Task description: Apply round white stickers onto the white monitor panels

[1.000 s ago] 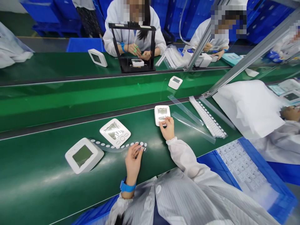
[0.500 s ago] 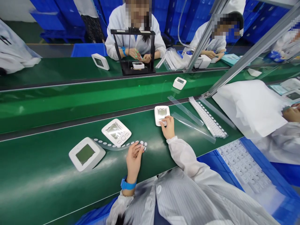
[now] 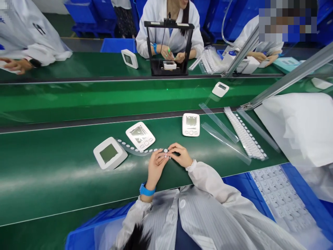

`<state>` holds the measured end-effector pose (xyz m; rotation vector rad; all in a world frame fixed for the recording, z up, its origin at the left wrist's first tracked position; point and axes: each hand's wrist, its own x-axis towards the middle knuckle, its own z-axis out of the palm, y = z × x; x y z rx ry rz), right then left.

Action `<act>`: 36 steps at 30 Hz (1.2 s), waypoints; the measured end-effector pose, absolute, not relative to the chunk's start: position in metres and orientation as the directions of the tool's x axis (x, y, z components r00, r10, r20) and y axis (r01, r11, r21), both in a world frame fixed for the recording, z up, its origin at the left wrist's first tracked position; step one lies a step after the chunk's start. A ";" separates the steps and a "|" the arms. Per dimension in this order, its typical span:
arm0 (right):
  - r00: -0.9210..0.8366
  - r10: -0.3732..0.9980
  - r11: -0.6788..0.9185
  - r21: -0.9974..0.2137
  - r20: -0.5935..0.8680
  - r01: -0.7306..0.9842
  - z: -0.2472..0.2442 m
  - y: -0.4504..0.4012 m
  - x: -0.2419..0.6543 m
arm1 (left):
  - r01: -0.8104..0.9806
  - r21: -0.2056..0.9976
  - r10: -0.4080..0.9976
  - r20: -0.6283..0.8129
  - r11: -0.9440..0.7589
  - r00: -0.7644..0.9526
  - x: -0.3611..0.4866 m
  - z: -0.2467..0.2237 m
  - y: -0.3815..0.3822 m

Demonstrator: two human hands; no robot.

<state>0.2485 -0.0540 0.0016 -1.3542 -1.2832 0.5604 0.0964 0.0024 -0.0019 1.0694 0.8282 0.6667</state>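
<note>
Head view: a strip of round white stickers (image 3: 136, 150) is laid along the green table (image 3: 52, 180), and its right end is held by the left hand (image 3: 156, 163), whose fingers are closed narrowly on it. A blue wristband (image 3: 147, 190) is worn on that wrist. The same end is met from the other side by the right hand (image 3: 181, 156); its thumb and forefinger are brought close together, but whether a sticker is pinched between them cannot be told.

By the strip's left end, a thick white device (image 3: 109, 153) is set with its screen shown. A second white device (image 3: 140, 135) is turned askew, its lower corner at the strip. Beyond the right hand and apart from it, a third white device (image 3: 191, 124) is laid face up. To its right, two clear films (image 3: 226, 143) and a bundle of sticker strips (image 3: 241, 132) are spread. Across the way, a black frame (image 3: 158, 24) is stood before a co-worker (image 3: 156, 14) in white.
</note>
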 end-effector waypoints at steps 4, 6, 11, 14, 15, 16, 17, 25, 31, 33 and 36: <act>0.314 0.890 0.212 -0.910 0.330 0.357 0.000 -0.053 0.247 | -0.059 0.930 0.796 -0.278 0.364 0.537 0.095 0.000 0.004; 0.315 0.885 0.222 -0.906 0.342 0.361 0.000 -0.053 0.246 | -0.050 0.924 0.784 -0.292 0.379 0.547 0.095 0.002 0.005; 0.327 0.883 0.213 -0.909 0.336 0.359 0.002 -0.052 0.242 | -0.063 0.914 0.779 -0.304 0.401 0.549 0.093 0.005 0.005; 0.345 0.888 0.180 -0.920 0.304 0.348 0.001 -0.051 0.241 | -0.075 0.913 0.781 -0.297 0.400 0.549 0.092 0.005 0.004; 0.349 0.890 0.171 -0.923 0.295 0.344 0.001 -0.051 0.241 | -0.080 0.911 0.783 -0.300 0.405 0.544 0.092 0.005 0.003; 0.353 0.890 0.164 -0.926 0.288 0.341 0.001 -0.051 0.240 | -0.086 0.907 0.786 -0.306 0.412 0.538 0.091 0.004 0.003; 0.357 0.890 0.159 -0.927 0.283 0.339 0.000 -0.050 0.240 | -0.092 0.903 0.788 -0.313 0.420 0.530 0.091 0.003 0.003; 0.329 0.887 0.174 -0.894 0.325 0.414 -0.003 -0.052 0.234 | -0.060 0.904 0.804 -0.344 0.423 0.485 0.090 -0.001 0.004; 0.320 0.858 0.202 -0.837 0.401 0.509 -0.001 -0.055 0.236 | -0.113 0.859 0.782 -0.391 0.499 0.485 0.091 0.002 0.007; 0.318 0.853 0.209 -0.830 0.413 0.518 -0.002 -0.055 0.236 | -0.138 0.833 0.768 -0.414 0.536 0.489 0.091 0.003 0.008; 0.303 0.841 0.245 -0.815 0.448 0.526 -0.001 -0.054 0.235 | -0.174 0.778 0.733 -0.455 0.604 0.505 0.090 0.005 0.011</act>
